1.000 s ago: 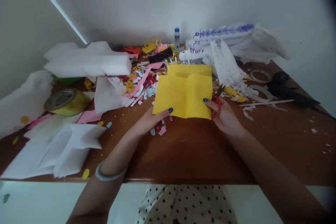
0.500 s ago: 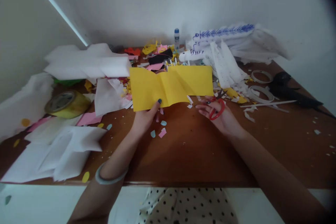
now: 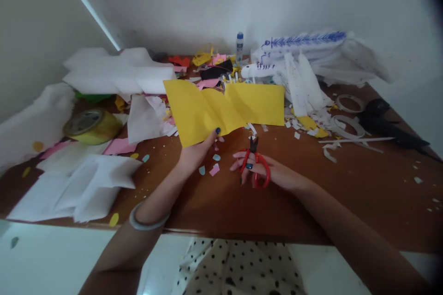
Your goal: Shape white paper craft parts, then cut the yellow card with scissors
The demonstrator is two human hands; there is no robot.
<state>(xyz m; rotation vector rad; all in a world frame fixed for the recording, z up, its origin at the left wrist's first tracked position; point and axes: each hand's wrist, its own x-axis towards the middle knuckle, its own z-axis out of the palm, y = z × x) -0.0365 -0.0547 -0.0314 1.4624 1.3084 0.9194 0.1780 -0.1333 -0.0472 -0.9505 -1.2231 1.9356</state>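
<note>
Left hand: the left hand (image 3: 195,152) pinches the lower edge of the yellow paper (image 3: 221,108) between thumb and fingers, holding it up off the surface, creased and spread wide.
Right hand: the right hand (image 3: 266,173) is closed around the red scissors (image 3: 256,166), fingers through the loops, blades pointing up toward the paper's lower edge, not touching it.
Paper: in front of the person, centre of the view, its far edge over the scrap heap.
Doing it well: the sheet sags at its folds, so it looks wise to pull it taut and grip close to the cut line; bring the blades in square to the edge and keep the left thumb out of their path.
Surface: a brown wooden surface (image 3: 277,212) littered with coloured scraps (image 3: 207,62); white paper (image 3: 79,184) and a tape roll (image 3: 92,125) to the left, foam blocks (image 3: 119,71) behind them, a glue bottle (image 3: 239,46) at the back, white cut paper (image 3: 304,78), tape rings (image 3: 342,122) and a black object (image 3: 384,120) to the right.
Room: plain pale walls meet in a corner behind the surface; something red hangs at the top edge.
</note>
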